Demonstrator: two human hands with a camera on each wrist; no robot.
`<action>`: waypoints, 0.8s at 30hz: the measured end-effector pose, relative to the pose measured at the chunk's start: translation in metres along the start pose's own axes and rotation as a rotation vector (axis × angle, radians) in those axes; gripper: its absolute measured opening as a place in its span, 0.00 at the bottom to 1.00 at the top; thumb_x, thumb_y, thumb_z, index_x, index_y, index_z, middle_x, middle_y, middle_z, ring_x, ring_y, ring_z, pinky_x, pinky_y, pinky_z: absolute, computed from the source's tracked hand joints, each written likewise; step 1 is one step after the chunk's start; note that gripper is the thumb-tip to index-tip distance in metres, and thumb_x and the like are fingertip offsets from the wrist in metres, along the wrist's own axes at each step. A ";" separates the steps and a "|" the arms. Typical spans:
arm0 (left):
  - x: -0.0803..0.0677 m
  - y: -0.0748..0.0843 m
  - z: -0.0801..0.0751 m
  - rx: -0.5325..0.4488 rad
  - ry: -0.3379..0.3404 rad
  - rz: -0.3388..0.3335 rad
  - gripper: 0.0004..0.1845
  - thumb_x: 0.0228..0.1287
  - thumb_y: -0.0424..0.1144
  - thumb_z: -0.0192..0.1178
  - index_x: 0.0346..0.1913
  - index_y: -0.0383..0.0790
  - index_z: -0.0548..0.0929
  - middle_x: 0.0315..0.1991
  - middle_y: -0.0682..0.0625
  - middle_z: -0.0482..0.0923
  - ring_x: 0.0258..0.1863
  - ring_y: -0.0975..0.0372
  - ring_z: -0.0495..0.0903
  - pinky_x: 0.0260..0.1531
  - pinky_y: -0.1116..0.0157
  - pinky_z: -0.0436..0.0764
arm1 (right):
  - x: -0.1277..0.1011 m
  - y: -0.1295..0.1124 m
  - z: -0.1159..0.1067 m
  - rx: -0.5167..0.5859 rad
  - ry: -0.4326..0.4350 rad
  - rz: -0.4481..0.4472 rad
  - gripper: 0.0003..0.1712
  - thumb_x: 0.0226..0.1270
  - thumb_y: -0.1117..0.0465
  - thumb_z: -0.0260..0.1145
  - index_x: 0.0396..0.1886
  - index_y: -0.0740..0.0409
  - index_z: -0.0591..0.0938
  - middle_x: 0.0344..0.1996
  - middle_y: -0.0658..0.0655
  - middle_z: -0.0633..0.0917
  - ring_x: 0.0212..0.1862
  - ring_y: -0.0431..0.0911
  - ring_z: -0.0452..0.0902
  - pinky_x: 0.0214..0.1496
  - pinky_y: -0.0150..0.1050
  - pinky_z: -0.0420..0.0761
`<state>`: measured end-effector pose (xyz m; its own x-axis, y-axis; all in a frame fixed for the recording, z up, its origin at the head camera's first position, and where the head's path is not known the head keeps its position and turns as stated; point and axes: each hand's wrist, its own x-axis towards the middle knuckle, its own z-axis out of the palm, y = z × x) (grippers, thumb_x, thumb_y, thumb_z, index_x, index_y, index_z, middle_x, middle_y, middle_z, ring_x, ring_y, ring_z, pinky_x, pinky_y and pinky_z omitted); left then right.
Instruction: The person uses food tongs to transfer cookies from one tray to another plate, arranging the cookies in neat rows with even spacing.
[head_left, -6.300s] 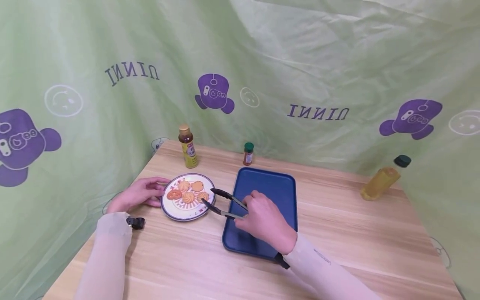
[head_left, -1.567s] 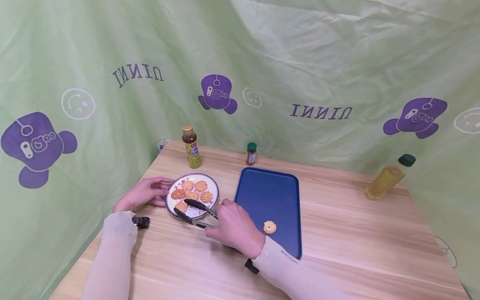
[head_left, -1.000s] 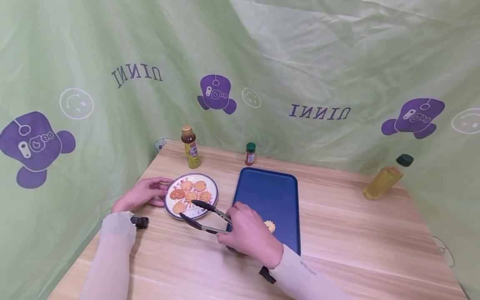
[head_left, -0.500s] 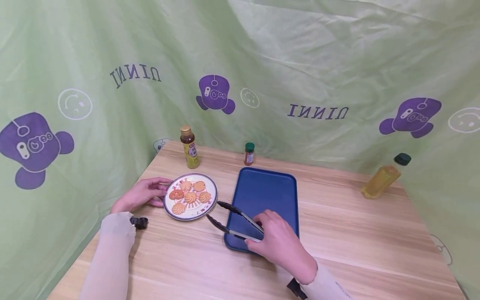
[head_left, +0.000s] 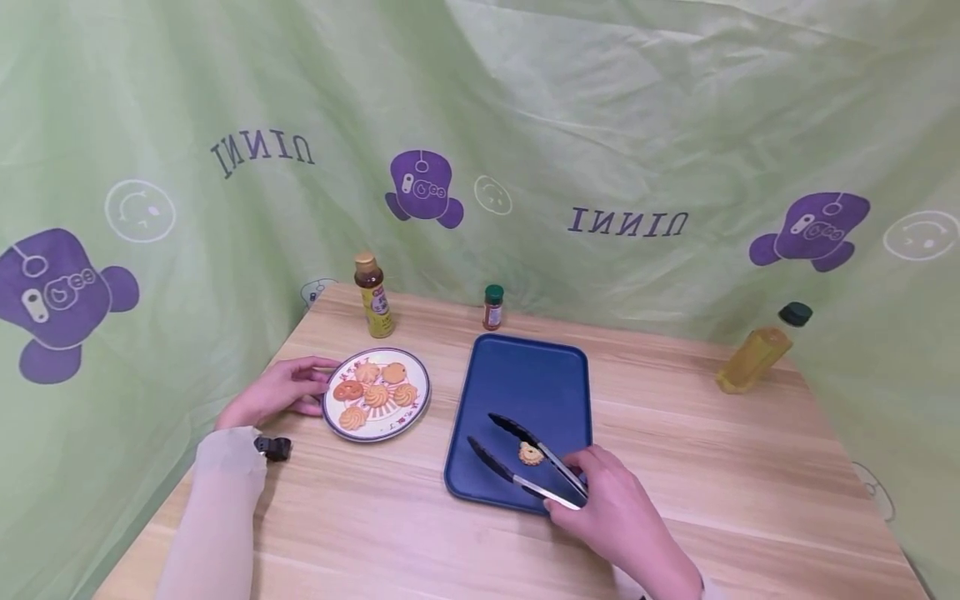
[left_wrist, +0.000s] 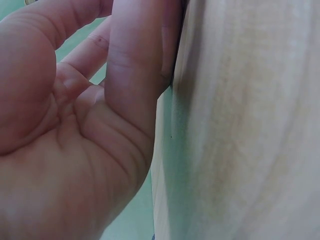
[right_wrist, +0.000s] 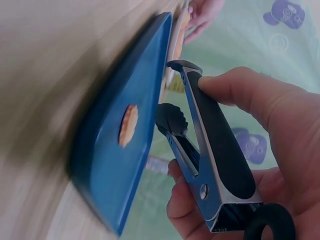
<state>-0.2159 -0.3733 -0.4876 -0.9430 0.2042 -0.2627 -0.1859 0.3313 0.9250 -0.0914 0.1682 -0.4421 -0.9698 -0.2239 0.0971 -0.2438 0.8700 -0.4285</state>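
My right hand [head_left: 611, 508] grips black-tipped metal tongs [head_left: 504, 467] over the blue tray [head_left: 525, 375]. The tong arms stand apart, with nothing between their tips. A ridged cookie [head_left: 531, 453] lies on the tray, partly covered by one tong arm in the head view; the right wrist view shows this cookie [right_wrist: 128, 125] beyond the tongs [right_wrist: 210, 135]. At the left, my left hand [head_left: 281, 392] touches the rim of a white plate [head_left: 390, 425] with relaxed fingers. Several cookies [head_left: 376, 396] lie on that plate. In the left wrist view, the hand [left_wrist: 75, 125] is beside the tabletop.
A brown-and-yellow bottle [head_left: 374, 300] stands behind the plate, and a small green-capped jar [head_left: 492, 308] behind the tray. An oil bottle [head_left: 757, 358] is at the far right. The wooden table [head_left: 675, 417] ends at a green printed curtain [head_left: 637, 125].
The tongs have moved right, from the plate to above the tray cookie. The plate holds one more cookie, at its lower left, than 6.3 s ago. My left hand has stayed at the rim.
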 end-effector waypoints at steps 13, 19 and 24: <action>0.001 -0.002 -0.003 0.002 0.003 -0.005 0.33 0.84 0.29 0.60 0.85 0.29 0.65 0.62 0.36 0.80 0.47 0.60 0.92 0.51 0.57 0.99 | -0.027 0.033 -0.011 -0.035 -0.045 0.162 0.35 0.51 0.41 0.90 0.53 0.55 0.90 0.42 0.48 0.85 0.41 0.42 0.74 0.38 0.34 0.76; 0.000 0.000 -0.003 0.020 0.007 -0.012 0.32 0.85 0.29 0.59 0.86 0.30 0.65 0.63 0.36 0.79 0.48 0.60 0.91 0.52 0.57 0.99 | -0.033 0.040 -0.010 -0.063 -0.052 0.161 0.36 0.50 0.40 0.90 0.54 0.55 0.90 0.45 0.49 0.87 0.44 0.42 0.76 0.43 0.38 0.83; 0.000 0.000 -0.002 0.014 0.017 -0.028 0.32 0.84 0.29 0.59 0.85 0.31 0.66 0.63 0.36 0.79 0.48 0.59 0.91 0.52 0.57 0.99 | -0.033 0.041 -0.009 -0.067 -0.063 0.170 0.35 0.51 0.41 0.90 0.53 0.55 0.90 0.44 0.48 0.86 0.43 0.42 0.76 0.43 0.38 0.83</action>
<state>-0.2166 -0.3751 -0.4873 -0.9420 0.1792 -0.2838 -0.2086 0.3499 0.9133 -0.0691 0.2155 -0.4546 -0.9949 -0.0965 -0.0286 -0.0790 0.9246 -0.3726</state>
